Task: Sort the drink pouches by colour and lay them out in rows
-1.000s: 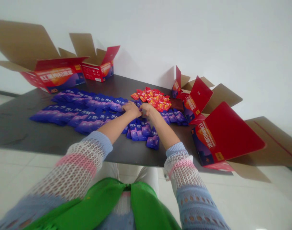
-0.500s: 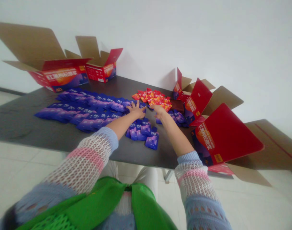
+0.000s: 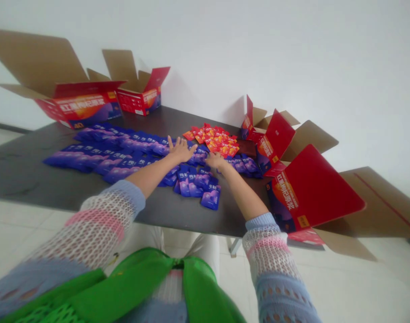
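purple-blue film, printed with pale characters and pinkish-lilac artwork: flat, rounded-corner sachets [image 3: 134, 140] laid overlapping like shingles, in a long back row and a front row [image 3: 87, 157] across the table. sheen soft, edges slightly uneven. nearer the table edge, a small cluster [image 3: 194, 183] of the same pouches, one lying slightly apart toward the person. a short run [image 3: 247, 165] continues to the right.

left hand [image 3: 181, 151]: palm down over the right part of the back row, fingers spread wide, fanned forward; no grip visible. whether the palm presses on the film: cannot tell.

right hand [image 3: 215, 161]: just beside the short run, fingers pointing forward and left, bent a little; tips are blurred against the pouches. cannot tell how far they part or whether they pinch a sachet.

behind the hands: loose heap of red-orange packets [image 3: 218, 139], crumpled-looking, angular, at mixed tilts. to its right, a flat dark-brown piece [image 3: 247, 148].

table [image 3: 16, 175]: dark, matte, faintly scuffed.

outward: corrugated cartons, red and navy outside, raw tan inside, flaps splayed. left side, a large one [image 3: 89, 107] and another behind it [image 3: 134, 101]. right side, three in a line: near [image 3: 285, 202], middle [image 3: 267, 152], far [image 3: 248, 125].

sleeves [image 3: 104, 220]: open-mesh knit, white, pink and blue bands, ribbed cuffs. green cloth [image 3: 205, 287] over the torso. smooth white wall [image 3: 208, 45]; pale tiled floor [image 3: 359, 287].
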A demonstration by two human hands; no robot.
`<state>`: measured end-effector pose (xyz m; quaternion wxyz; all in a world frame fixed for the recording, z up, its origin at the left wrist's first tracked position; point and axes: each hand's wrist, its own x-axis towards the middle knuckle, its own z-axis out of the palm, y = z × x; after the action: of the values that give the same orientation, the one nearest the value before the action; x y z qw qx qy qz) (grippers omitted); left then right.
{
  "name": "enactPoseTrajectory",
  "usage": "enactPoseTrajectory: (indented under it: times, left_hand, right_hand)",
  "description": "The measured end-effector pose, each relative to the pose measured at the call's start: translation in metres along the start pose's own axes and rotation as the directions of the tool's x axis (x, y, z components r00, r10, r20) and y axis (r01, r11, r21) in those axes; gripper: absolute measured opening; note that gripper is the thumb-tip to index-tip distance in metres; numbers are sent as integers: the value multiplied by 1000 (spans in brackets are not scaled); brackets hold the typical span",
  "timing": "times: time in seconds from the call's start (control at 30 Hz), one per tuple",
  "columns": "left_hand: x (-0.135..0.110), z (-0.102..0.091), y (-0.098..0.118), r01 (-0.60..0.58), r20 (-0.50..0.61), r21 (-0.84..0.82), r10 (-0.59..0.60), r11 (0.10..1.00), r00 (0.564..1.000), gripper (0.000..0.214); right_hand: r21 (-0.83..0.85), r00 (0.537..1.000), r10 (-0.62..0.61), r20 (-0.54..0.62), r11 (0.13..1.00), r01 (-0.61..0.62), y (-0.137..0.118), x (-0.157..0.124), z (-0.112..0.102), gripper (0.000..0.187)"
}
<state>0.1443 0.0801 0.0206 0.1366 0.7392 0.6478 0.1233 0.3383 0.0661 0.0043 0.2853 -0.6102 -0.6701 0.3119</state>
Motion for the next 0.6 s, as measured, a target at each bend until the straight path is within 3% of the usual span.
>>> enactPoseTrajectory:
  times: [0.07, 0.17, 0.23, 0.3, 0.4, 0.6]
  left_hand:
    - [-7, 3, 0, -4, 94, -7, 4, 1000, 996, 95]
    - [-15, 7, 2, -32, 118, -4, 32, 999, 992, 90]
    - [-16, 8, 1, -62, 72, -13, 63, 998, 995, 84]
    - [-14, 6, -5, -79, -64, -2, 79, 997, 995, 80]
    - [-8, 1, -20, -110, -252, 69, 124, 992, 960, 75]
    - [-4, -5, -36, 3, -151, 151, 20, 989, 988, 76]
  right_hand:
    - [-47, 998, 40, 40, 998, -38, -5, 1, 6, 38]
    - [-98, 993, 67, 95, 994, -58, -12, -2, 12, 35]
    - [-128, 991, 84, 100, 989, -71, -13, -6, 13, 25]
    - [-149, 992, 93, 89, 986, -79, -14, -11, 12, 17]
    - [-192, 992, 104, 74, 977, -88, -16, -19, 9, 32]
    - [-343, 988, 117, 101, 936, -76, -23, -32, 4, 49]
